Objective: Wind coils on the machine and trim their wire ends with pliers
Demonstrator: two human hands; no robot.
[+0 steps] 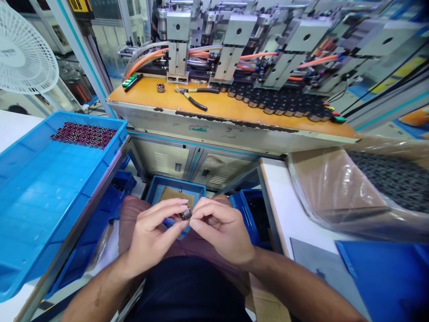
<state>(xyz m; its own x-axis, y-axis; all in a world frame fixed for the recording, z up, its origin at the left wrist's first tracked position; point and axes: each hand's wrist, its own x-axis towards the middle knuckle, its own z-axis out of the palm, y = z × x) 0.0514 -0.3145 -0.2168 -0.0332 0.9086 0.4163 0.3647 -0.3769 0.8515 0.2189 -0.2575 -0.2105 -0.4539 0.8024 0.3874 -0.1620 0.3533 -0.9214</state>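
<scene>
Above my lap, my left hand (152, 237) pinches a small round metal part (187, 213) between thumb and fingers. The part is silvery on its side and dark on its inner face, and the fingers cover much of it. My right hand (223, 228) is closed at the part's right edge, thumb against index finger. Whatever lies in that right pinch is hidden by the fingers. Below the hands, a blue bin (154, 188) with brown cardboard inside stands on the floor between my knees.
Cutters (196, 99), a single metal ring (160, 87) and many black-topped cylinders (278, 99) lie on the orange bench (147, 96) under the clamping machine (177, 62). A blue tray (50, 179) with small parts is left; a plastic-lined carton (321, 188) of black pieces is right.
</scene>
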